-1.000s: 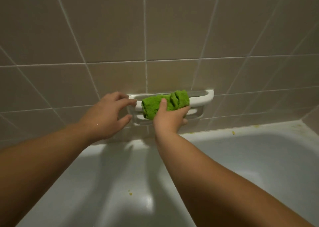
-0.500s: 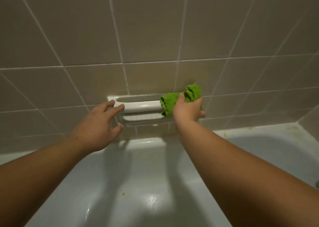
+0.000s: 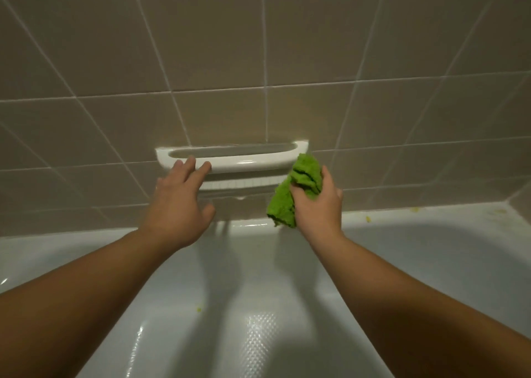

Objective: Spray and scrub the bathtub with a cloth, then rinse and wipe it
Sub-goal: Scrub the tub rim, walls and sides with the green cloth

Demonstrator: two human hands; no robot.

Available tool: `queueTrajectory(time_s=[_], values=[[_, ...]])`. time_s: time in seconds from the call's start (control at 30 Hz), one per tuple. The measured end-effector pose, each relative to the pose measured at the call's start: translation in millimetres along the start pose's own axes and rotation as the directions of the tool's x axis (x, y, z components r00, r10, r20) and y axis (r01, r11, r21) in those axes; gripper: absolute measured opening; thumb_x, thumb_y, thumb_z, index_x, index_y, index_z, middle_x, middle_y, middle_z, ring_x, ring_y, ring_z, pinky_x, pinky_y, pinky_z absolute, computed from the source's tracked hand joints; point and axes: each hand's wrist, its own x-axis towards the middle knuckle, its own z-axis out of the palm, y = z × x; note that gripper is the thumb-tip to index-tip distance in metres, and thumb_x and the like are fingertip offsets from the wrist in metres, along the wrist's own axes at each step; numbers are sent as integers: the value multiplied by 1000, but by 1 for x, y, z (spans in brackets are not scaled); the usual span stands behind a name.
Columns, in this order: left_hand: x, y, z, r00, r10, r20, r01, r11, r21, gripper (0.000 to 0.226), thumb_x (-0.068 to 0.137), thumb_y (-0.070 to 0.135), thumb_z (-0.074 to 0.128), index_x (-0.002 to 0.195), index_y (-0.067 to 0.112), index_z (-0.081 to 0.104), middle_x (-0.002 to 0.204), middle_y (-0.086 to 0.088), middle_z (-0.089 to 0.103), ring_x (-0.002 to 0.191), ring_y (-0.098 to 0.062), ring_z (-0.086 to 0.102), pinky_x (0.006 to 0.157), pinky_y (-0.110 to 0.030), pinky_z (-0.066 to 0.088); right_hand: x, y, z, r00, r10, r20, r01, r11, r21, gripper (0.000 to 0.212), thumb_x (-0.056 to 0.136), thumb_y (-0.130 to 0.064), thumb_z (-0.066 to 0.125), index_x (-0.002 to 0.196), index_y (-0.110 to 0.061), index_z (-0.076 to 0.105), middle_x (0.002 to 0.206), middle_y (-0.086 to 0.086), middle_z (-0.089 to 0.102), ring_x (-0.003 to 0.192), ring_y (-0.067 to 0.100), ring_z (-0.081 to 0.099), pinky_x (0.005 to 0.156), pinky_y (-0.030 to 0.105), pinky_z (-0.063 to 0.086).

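Beige wall tiles (image 3: 218, 41) with pale grout lines fill the upper half of the frame, and the light is dim and warm. Set into the wall at centre is a white ceramic grab handle (image 3: 247, 162) with a ribbed soap ledge (image 3: 244, 182) under it; a drop of water hangs from the ledge's lower edge. Below runs the white bathtub (image 3: 431, 262), its rim crossing the frame from left to right and bending at a corner on the far right. Small yellowish specks (image 3: 367, 219) lie on the rim toward the right, and another sits on the tub's inner slope at lower centre. The tub floor at the bottom shows a shiny dimpled anti-slip patch.

The left hand (image 3: 178, 205) is spread wide, its fingertips resting on the left end of the handle. The right hand (image 3: 319, 208) grips a bunched green cloth (image 3: 296, 190), which sits just below the handle's right end, its lower fold hanging down in front of the tub rim.
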Motion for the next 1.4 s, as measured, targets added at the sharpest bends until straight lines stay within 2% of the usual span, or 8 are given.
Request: queueTrajectory(time_s=[0.07,0.17,0.33,0.53,0.73,0.87,1.3,1.4], values=[[-2,15,15,999,38,11,-38,999,2,86,95,32,68,164,31,17,174,2,0,160,-22,-6,129,-50,5,2,33,-24,998,55,-33,-56,998,-21,77,91,-31,74,157,-27,35,147,8,44,124,25,55,103,28,38],[-8,35,42,985,172,20,-172,985,19,86,97,35,65,165,31,13,172,7,-13,158,-17,-15,128,-47,0,9,85,-56,990,113,-81,-117,992,-54,72,85,-32,80,143,-24,39,133,8,55,111,28,61,93,39,50],[-22,51,101,958,229,173,-235,972,16,82,99,35,60,165,32,11,172,6,-2,158,-11,-9,129,-45,-1,34,142,-81,986,144,-87,-154,980,-124,64,81,-29,84,126,-26,38,124,9,60,103,28,63,85,36,50],[-16,55,153,968,1,250,10,999,-40,74,97,38,64,161,31,28,164,2,37,150,-24,36,124,-42,28,65,170,-52,999,-10,41,21,958,-285,49,90,-22,73,133,-23,52,126,4,49,93,16,51,83,27,39],[-7,40,192,948,-127,291,138,990,-17,69,94,39,65,156,23,40,151,-5,50,139,-26,47,112,-42,42,75,177,44,904,-181,386,350,833,-429,53,94,-12,64,146,-23,54,141,11,41,119,34,55,107,41,47],[-4,27,211,937,-127,324,140,990,-17,68,93,37,67,154,22,42,148,-5,52,136,-26,50,110,-40,43,83,194,72,861,-226,456,464,716,-522,54,91,-2,59,141,-21,60,139,12,44,122,34,51,109,43,46],[38,28,240,877,78,473,-139,986,95,69,95,42,63,156,28,36,157,4,39,144,-21,36,116,-41,39,146,244,-52,986,-164,-17,127,821,-556,49,97,-10,56,145,-18,59,145,8,44,126,33,52,114,42,43],[50,37,250,873,179,453,-248,964,97,68,95,39,63,157,26,36,157,3,37,144,-21,36,116,-39,39,137,236,-37,989,-146,-20,108,809,-577,49,95,-5,53,142,-17,59,147,10,42,124,35,49,111,41,44]])
